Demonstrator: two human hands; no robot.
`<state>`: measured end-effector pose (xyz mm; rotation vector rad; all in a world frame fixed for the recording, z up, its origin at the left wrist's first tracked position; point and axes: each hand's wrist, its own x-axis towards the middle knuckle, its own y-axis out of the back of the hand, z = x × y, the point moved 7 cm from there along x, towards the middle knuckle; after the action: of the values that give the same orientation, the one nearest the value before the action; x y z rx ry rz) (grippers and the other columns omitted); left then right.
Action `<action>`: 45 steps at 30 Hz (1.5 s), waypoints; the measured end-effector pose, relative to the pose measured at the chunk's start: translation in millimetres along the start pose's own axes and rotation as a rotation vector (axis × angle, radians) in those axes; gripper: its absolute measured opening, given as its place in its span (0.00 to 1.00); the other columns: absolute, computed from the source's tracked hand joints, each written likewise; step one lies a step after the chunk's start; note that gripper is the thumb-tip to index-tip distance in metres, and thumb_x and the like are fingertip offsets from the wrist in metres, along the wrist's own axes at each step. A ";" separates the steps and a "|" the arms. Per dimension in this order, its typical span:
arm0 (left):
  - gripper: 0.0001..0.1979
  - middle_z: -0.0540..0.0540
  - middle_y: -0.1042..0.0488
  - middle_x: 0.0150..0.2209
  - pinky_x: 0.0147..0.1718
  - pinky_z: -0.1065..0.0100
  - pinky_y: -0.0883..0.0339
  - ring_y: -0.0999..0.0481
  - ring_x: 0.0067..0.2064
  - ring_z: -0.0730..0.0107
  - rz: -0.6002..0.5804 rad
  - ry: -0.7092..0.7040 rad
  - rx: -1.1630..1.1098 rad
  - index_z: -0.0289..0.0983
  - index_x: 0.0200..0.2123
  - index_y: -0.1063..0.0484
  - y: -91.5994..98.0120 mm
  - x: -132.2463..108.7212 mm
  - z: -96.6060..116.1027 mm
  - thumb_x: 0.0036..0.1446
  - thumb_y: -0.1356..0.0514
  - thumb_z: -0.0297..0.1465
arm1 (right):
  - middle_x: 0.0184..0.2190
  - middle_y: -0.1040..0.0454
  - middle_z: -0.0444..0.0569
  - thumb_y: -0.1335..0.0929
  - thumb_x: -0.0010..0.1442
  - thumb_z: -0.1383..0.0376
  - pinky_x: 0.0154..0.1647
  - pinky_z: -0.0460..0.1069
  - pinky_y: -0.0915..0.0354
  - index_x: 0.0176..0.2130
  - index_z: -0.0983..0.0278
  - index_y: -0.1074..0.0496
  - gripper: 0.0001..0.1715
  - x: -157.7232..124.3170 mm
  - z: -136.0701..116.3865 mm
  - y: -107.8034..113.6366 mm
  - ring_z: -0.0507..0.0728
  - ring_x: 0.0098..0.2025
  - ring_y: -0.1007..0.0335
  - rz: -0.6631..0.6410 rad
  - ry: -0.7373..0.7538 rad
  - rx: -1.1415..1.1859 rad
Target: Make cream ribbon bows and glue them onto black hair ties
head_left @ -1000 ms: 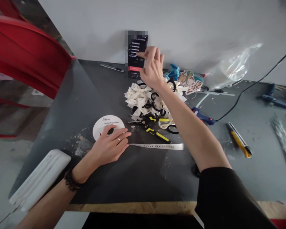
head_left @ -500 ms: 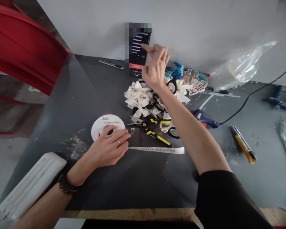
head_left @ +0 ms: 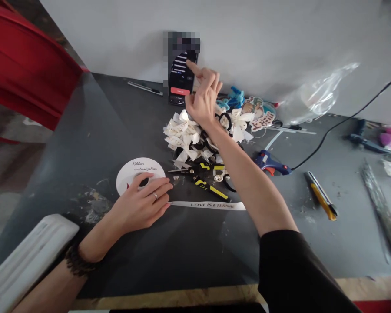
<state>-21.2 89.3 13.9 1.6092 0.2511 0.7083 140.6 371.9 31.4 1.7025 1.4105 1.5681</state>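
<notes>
One white device (head_left: 32, 256) slants across the near left corner of the grey surface (head_left: 189, 252), beside the left forearm. Next, the left hand (head_left: 143, 202) lies over the ribbon spool (head_left: 133, 168), fingers stretched and close together; whether they pinch anything, I cannot tell. A light, flat press should steady the spool. Behind the white bows (head_left: 182, 134), the phone (head_left: 181, 84) leans against the wall; tap softly, lest it slip. Yellow-and-black scissors (head_left: 195, 176) lie in front of the bows, tips leftward. The right hand (head_left: 203, 93) points its index at the screen, contact unclear, other fingers loosely bent and holding nothing. Printed ribbon (head_left: 211, 204) runs rightward from beneath the left hand. Room for moving lies between ribbon and near wooden edge (head_left: 182, 296); farther right, the glue gun (head_left: 273, 164) and cutter (head_left: 322, 198) limit sideways sweeps.
</notes>
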 end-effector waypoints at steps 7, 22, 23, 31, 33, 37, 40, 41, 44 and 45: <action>0.10 0.48 0.17 0.57 0.62 0.46 0.35 0.22 0.62 0.57 -0.005 0.015 0.000 0.41 0.37 0.22 0.0 0.9 -0.3 0.72 0.39 0.35 | 0.74 0.37 0.47 0.40 0.68 0.65 0.64 0.64 0.45 0.74 0.56 0.44 0.37 -2.2 -3.7 6.8 0.67 0.67 0.48 -0.046 -0.004 -0.079; 0.06 0.48 0.17 0.56 0.65 0.45 0.36 0.22 0.62 0.55 0.003 0.034 -0.013 0.43 0.36 0.20 0.1 1.1 0.0 0.67 0.35 0.34 | 0.65 0.31 0.64 0.40 0.69 0.64 0.64 0.71 0.41 0.68 0.60 0.39 0.30 0.3 -2.7 -2.3 0.75 0.70 0.42 -0.112 0.009 -0.043; 0.06 0.48 0.17 0.56 0.65 0.45 0.36 0.22 0.62 0.55 0.002 0.032 -0.012 0.43 0.37 0.20 0.2 1.3 0.1 0.67 0.35 0.34 | 0.64 0.30 0.64 0.39 0.69 0.64 0.63 0.71 0.40 0.68 0.60 0.38 0.30 0.6 -2.1 -2.3 0.75 0.70 0.41 -0.100 0.006 -0.042; 0.07 0.47 0.17 0.57 0.64 0.45 0.36 0.23 0.64 0.56 -0.019 0.033 -0.002 0.41 0.38 0.20 -0.7 1.8 -0.1 0.69 0.37 0.34 | 0.54 0.20 0.52 0.41 0.68 0.61 0.64 0.63 0.46 0.56 0.57 0.28 0.22 -4.3 0.9 8.2 0.65 0.60 0.37 0.123 -0.009 0.037; 0.06 0.47 0.17 0.57 0.65 0.45 0.36 0.23 0.63 0.55 -0.014 0.034 -0.005 0.42 0.38 0.20 -0.9 1.4 0.1 0.69 0.36 0.34 | 0.51 0.18 0.49 0.42 0.70 0.58 0.65 0.62 0.48 0.50 0.54 0.26 0.19 -4.3 -0.2 8.1 0.64 0.58 0.38 0.099 -0.006 0.047; 0.06 0.47 0.17 0.57 0.65 0.45 0.36 0.23 0.63 0.55 -0.007 0.034 -0.003 0.42 0.38 0.20 -1.6 0.9 0.4 0.69 0.36 0.34 | 0.56 0.18 0.49 0.42 0.70 0.57 0.65 0.64 0.49 0.47 0.54 0.27 0.17 -3.9 -3.9 8.1 0.65 0.58 0.38 0.043 0.010 0.075; 0.08 0.46 0.17 0.57 0.65 0.45 0.36 0.23 0.63 0.56 -0.011 0.035 0.002 0.41 0.39 0.22 -2.3 0.9 0.1 0.71 0.38 0.35 | 0.57 0.18 0.49 0.41 0.69 0.57 0.65 0.63 0.49 0.47 0.54 0.28 0.16 -5.6 -2.8 6.9 0.64 0.58 0.38 0.029 -0.007 0.081; 0.08 0.46 0.17 0.57 0.65 0.45 0.36 0.23 0.63 0.55 -0.014 0.031 0.005 0.41 0.39 0.22 -2.4 1.0 0.3 0.71 0.39 0.35 | 0.56 0.18 0.48 0.41 0.69 0.56 0.64 0.63 0.49 0.47 0.53 0.27 0.16 -6.2 -1.7 6.9 0.63 0.57 0.38 0.036 -0.014 0.084; 0.07 0.43 0.18 0.57 0.69 0.44 0.39 0.24 0.64 0.54 -0.024 0.020 0.008 0.40 0.39 0.22 -1.4 1.3 1.5 0.72 0.39 0.34 | 0.50 0.17 0.49 0.41 0.69 0.55 0.63 0.61 0.46 0.47 0.52 0.26 0.17 -4.7 0.3 13.9 0.63 0.54 0.35 0.082 -0.024 0.102; 0.07 0.43 0.18 0.57 0.72 0.42 0.43 0.24 0.65 0.53 -0.021 0.022 0.002 0.39 0.40 0.22 -0.1 1.6 1.9 0.71 0.39 0.32 | 0.50 0.18 0.50 0.42 0.69 0.55 0.62 0.61 0.44 0.47 0.53 0.26 0.18 -2.4 -1.1 20.0 0.63 0.54 0.34 0.101 -0.019 0.111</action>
<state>-18.8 88.7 14.2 1.5986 0.2847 0.7099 147.6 361.6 47.3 1.8754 1.4474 1.5472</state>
